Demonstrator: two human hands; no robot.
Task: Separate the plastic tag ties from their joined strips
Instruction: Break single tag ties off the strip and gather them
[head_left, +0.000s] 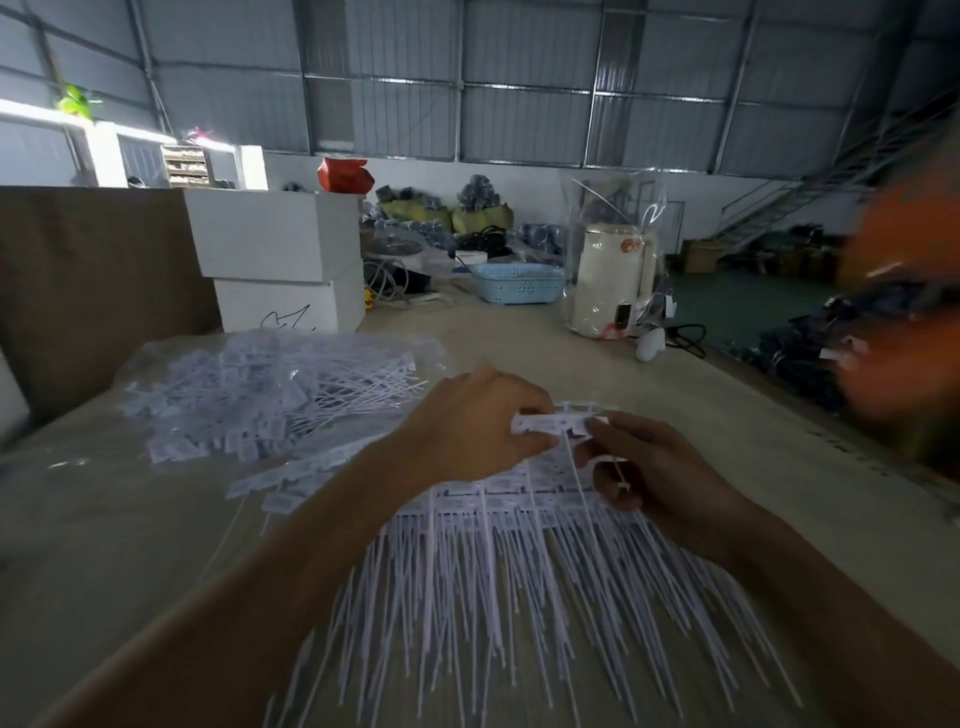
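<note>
Hands meet above the middle of the worktop (597, 343), both pinching one short joined strip (558, 422) of white plastic tag ties: the left hand (470, 423) curls its fingers round the strip's left end, and the right hand (649, 467) nips the right end with its thumb while a single thin tie tail (584, 486) hangs down between them. Just beneath the hands lies a broad layer of joined strips (493, 561), heads in rows toward the hands and tails fanned toward the near edge. To the left, well apart, a loose heap of ties (249, 395) rests on clear plastic. Farther back stand two stacked white boxes (280, 260), a blue basket (519, 283) and a white appliance (610, 280) in clear wrapping.
</note>
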